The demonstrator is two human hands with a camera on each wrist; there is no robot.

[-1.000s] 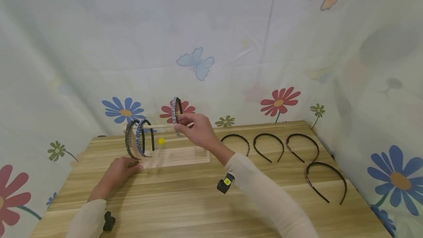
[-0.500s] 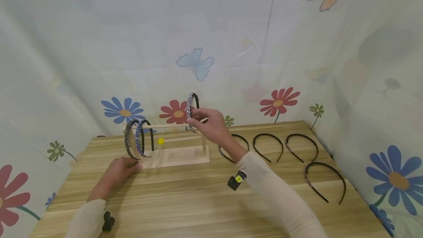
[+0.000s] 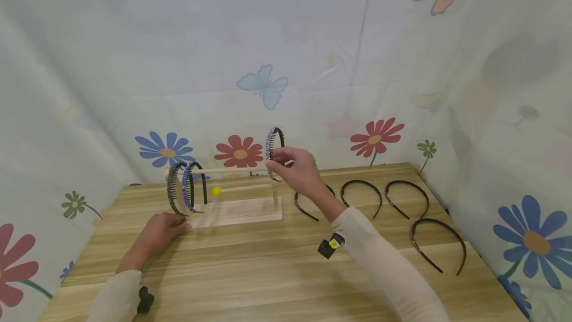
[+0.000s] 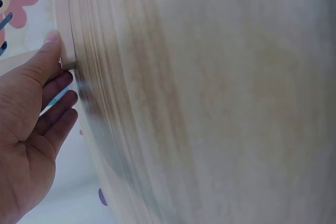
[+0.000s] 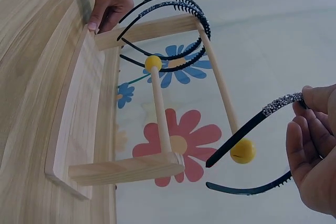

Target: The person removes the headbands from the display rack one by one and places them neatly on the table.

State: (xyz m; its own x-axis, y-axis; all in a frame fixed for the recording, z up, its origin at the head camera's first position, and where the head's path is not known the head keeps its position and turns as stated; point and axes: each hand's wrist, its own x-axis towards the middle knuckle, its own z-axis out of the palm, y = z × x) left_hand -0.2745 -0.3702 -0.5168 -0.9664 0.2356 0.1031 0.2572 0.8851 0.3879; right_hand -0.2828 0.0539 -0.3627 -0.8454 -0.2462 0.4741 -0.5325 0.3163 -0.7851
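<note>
My right hand (image 3: 297, 168) pinches a black toothed headband (image 5: 283, 103) with silver glitter between thumb and fingers. It is held at the right end of the upper rod of a wooden headband stand (image 3: 241, 212), beside the rod's yellow ball (image 5: 243, 151); whether it goes round the rod I cannot tell. At the stand's left end, a dark glittery headband (image 3: 173, 190) and a blue-glitter headband (image 3: 185, 188) hang on that rod. My left hand (image 3: 156, 237) grips the near left corner of the stand's base, thumb (image 4: 46, 59) on top.
To the right on the wooden table (image 3: 268, 272) lie several headbands, among them a plain dark one (image 3: 363, 182) and one with pinkish glitter (image 3: 440, 221). A lower rod ends in another yellow ball (image 5: 153, 63). A flowered cloth (image 3: 313, 63) hangs behind the table.
My right hand has moved right along the upper rod with the silver-glitter headband, from the rod's middle part to its right end. The left hand has stayed on the base corner.
</note>
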